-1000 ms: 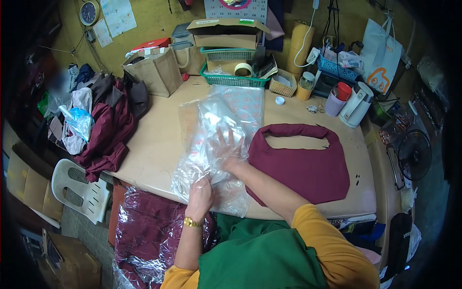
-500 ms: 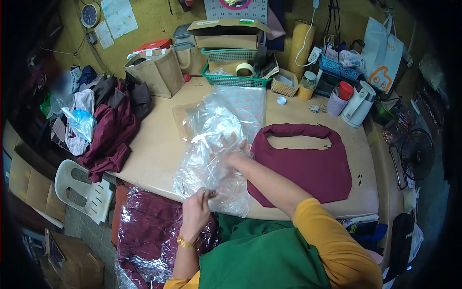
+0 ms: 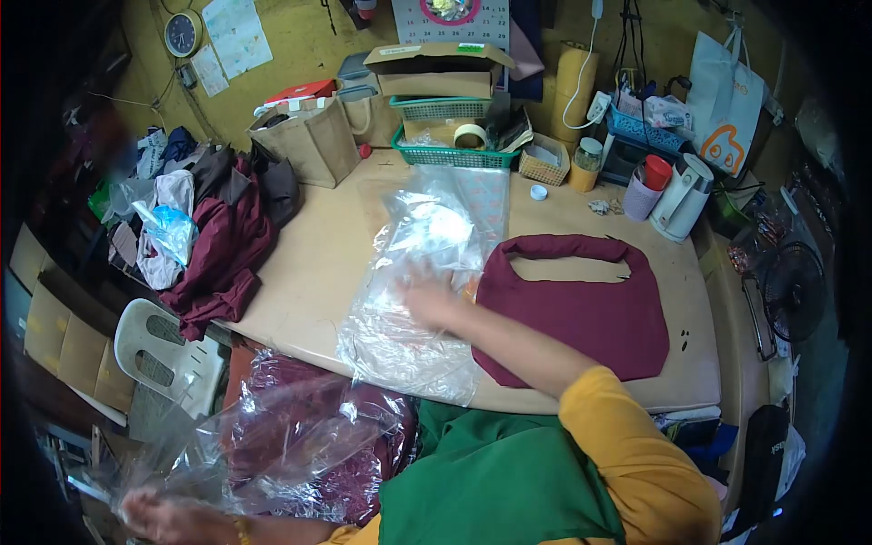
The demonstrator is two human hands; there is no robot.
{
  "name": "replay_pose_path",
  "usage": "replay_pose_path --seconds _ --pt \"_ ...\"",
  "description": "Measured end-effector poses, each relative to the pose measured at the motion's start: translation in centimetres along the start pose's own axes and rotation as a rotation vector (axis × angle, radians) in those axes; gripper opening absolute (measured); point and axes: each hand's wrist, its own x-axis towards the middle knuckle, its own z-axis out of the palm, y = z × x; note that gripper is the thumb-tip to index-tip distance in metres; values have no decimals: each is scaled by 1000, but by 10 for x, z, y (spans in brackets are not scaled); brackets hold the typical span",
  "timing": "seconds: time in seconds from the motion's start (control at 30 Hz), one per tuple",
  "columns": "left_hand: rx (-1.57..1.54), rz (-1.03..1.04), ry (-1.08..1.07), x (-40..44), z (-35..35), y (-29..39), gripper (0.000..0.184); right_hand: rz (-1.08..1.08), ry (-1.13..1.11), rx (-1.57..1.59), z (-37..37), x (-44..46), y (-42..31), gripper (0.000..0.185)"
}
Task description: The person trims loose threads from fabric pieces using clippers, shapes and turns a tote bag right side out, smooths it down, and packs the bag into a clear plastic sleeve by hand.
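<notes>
My left hand (image 3: 173,516), blurred by motion, is low at the left, away from the table. Its fingers are closed on a clear plastic bag (image 3: 291,427) that trails to the right above a plastic-wrapped maroon bundle (image 3: 350,486). On the table my right hand (image 3: 429,298) lies over a stack of clear plastic bags (image 3: 409,359). Its fingers look spread, though slightly smeared, and seem to press on the plastic. To the right of that hand a maroon fabric bag (image 3: 572,318) lies flat, handle toward the back, partly behind my right forearm.
Maroon and dark cloth (image 3: 222,245) is heaped at the left, above a white plastic chair (image 3: 173,354). Green baskets (image 3: 454,158) and a cardboard box (image 3: 436,68) stand at the back. An electric kettle (image 3: 681,200) and a lidded jar (image 3: 586,163) stand back right.
My left hand has swung down and left from the table edge, drawing a plastic bag off the stack. My right hand has shifted slightly left on the plastic.
</notes>
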Motion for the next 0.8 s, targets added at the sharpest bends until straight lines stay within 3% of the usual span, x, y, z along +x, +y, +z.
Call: replay_pose_path --seconds 0.03,0.1,0.13,0.17,0.2,0.23,0.27,0.37,0.43,0.5,0.6,0.67,0.8 --pt "-89 -65 -65 -19 17 15 31 -101 26 146 -9 -27 -19 54" --pt "-41 -99 -417 -78 69 84 28 -236 -8 576 -46 -84 -45 44" --pt "-83 -45 -630 -109 89 120 27 -266 -69 862 -59 -107 -47 43" --pt "-179 47 -821 -137 107 158 26 -269 -78 857 -52 -116 -43 43" --pt "-480 122 -882 -163 126 196 22 -271 -101 1214 -41 -124 -38 38" --pt "-523 89 -1126 -188 132 218 27 -262 -120 1575 -33 -132 -32 32" --pt "-633 78 -1220 -208 137 243 23 -256 -118 1576 -29 -137 -24 32" --pt "-699 6 -1412 -252 134 273 22 94 187 1679 -17 -152 2 13" --pt "-764 29 -1643 -251 135 289 29 103 291 1647 -10 -165 24 12" --pt "-818 58 -1527 -233 137 302 34 60 437 1477 1 -174 46 9" --pt "-755 86 -1354 -195 139 317 45 35 459 1427 4 -194 59 9" --pt "-301 405 -1200 -177 148 324 50 13 508 1558 3 -202 61 11" --pt "-305 384 -1400 -203 185 291 49 0 563 1533 8 -220 81 15"
